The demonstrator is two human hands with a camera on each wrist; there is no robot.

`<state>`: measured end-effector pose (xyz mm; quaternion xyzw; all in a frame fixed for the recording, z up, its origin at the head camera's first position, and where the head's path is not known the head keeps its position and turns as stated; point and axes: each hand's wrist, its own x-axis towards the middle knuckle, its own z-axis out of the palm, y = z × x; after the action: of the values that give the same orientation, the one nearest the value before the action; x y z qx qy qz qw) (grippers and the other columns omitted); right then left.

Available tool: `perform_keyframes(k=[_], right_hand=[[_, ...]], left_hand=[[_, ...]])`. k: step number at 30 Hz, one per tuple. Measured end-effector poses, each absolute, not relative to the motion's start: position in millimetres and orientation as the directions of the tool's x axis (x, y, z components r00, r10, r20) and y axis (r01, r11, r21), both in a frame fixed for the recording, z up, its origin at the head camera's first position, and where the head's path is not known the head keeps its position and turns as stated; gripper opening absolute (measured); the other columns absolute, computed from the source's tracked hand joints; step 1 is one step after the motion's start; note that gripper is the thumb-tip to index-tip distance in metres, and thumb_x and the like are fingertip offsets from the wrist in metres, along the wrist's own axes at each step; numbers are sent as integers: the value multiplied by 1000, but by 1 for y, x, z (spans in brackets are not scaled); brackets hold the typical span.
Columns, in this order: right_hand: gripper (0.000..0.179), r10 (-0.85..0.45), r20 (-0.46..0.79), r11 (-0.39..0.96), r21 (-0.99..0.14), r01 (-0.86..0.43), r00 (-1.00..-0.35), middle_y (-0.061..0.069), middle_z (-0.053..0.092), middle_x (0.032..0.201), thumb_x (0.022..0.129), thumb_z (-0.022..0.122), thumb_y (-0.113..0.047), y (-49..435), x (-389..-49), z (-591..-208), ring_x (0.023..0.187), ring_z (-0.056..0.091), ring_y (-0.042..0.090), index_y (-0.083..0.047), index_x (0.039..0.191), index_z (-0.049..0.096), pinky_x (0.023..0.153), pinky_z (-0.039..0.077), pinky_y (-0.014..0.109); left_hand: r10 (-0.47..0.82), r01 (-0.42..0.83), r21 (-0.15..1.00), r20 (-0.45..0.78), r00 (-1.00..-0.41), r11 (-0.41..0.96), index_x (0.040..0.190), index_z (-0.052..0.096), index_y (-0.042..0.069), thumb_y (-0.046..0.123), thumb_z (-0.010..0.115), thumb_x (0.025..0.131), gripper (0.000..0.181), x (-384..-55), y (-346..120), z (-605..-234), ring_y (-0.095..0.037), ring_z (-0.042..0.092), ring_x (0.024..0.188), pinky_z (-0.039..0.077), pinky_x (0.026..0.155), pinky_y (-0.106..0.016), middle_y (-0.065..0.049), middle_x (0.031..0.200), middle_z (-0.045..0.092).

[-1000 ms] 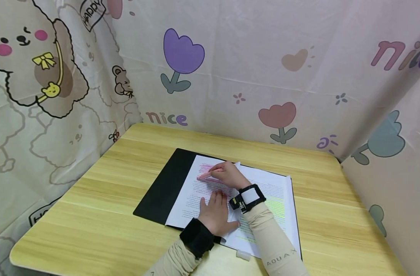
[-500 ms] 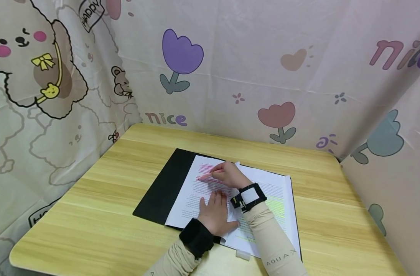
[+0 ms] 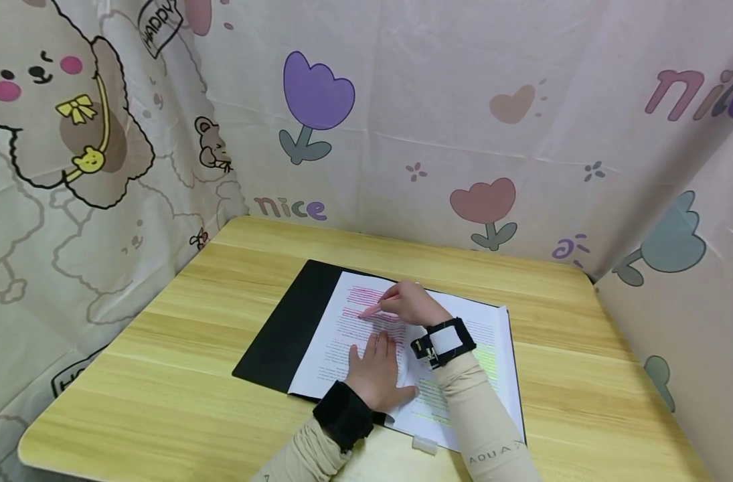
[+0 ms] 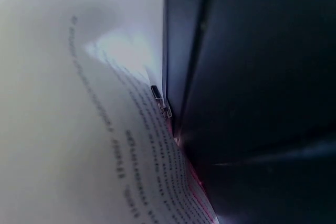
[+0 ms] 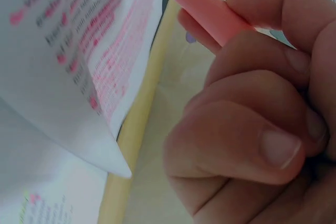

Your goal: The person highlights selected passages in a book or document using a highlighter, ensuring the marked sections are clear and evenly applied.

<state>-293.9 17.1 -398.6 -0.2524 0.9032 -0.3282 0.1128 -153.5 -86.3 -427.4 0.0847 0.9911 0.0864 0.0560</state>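
In the head view my right hand grips a pink highlighter, its tip down on the left page of printed text. Pink marks cover that page's upper lines. The right wrist view shows curled fingers around the highlighter's pink barrel. My left hand rests on the lower part of the same page, fingers spread. Both pages lie in an opened black folder. The right page has yellow-marked lines, partly hidden by my right forearm.
The folder lies on a wood-grain table. A small pale piece sits at the folder's near edge. Printed curtains hang behind and at both sides. In the left wrist view, a dark surface fills the right half beside the page.
My right hand and the highlighter have moved to the right along the left page, with the forearm shifting right too. My left hand has stayed in place.
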Motion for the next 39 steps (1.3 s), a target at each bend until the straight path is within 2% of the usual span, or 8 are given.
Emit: perform_keyframes(k=[5, 9, 14, 22, 28, 34, 39], right_hand=[[17, -515, -75, 677, -646, -351, -854, 9, 74, 93, 97, 68, -17, 25, -295, -392, 63, 46, 15, -7, 98, 81, 58, 37, 29], [16, -504, -96, 699, -629, -340, -858, 9, 75, 95, 97, 68, -17, 31, -296, -389, 68, 50, 16, -8, 95, 82, 59, 37, 29], [18, -496, -115, 722, -606, -335, -861, 8, 74, 94, 96, 69, -19, 39, -297, -385, 72, 53, 18, -7, 95, 82, 61, 38, 30], [18, -482, -142, 757, -565, -329, -865, 7, 73, 92, 94, 68, -17, 51, -297, -377, 67, 49, 15, -8, 90, 83, 59, 38, 28], [14, -429, -164, 804, -517, -293, -889, 10, 73, 94, 93, 72, -17, 58, -291, -367, 72, 53, 19, -7, 91, 82, 60, 41, 29], [13, -413, -149, 822, -485, -297, -898, 10, 75, 93, 92, 73, -16, 55, -284, -361, 71, 54, 19, -8, 90, 82, 61, 42, 30], [20, -459, -64, 754, -556, -350, -886, 10, 74, 95, 96, 67, -20, 55, -284, -359, 72, 56, 19, -6, 100, 81, 62, 44, 31]], left_hand=[[176, 157, 177, -101, -979, 972, 156, 39, -3, 68, 66, 88, 102, -154, -86, -427, -33, 36, 150, 33, 114, -62, -18, 162, 39], [177, 158, 178, -100, -979, 971, 155, 41, -3, 67, 67, 88, 101, -154, -86, -427, -34, 37, 149, 33, 113, -62, -18, 161, 40], [179, 159, 179, -103, -978, 971, 155, 42, -3, 67, 66, 88, 100, -154, -86, -427, -34, 36, 149, 32, 114, -62, -18, 161, 40], [177, 153, 190, -113, -978, 970, 155, 42, -3, 67, 67, 88, 99, -154, -86, -426, -34, 35, 150, 32, 114, -62, -19, 162, 39], [179, 156, 186, -113, -977, 970, 155, 41, -3, 67, 66, 89, 100, -155, -85, -426, -34, 35, 150, 31, 115, -62, -19, 162, 38], [188, 167, 187, -101, -977, 968, 154, 42, -3, 67, 66, 88, 99, -156, -84, -429, -34, 36, 150, 32, 114, -63, -20, 161, 39], [190, 170, 199, -88, -978, 965, 153, 44, -4, 67, 67, 88, 98, -154, -84, -431, -35, 37, 149, 32, 114, -63, -20, 161, 40]])
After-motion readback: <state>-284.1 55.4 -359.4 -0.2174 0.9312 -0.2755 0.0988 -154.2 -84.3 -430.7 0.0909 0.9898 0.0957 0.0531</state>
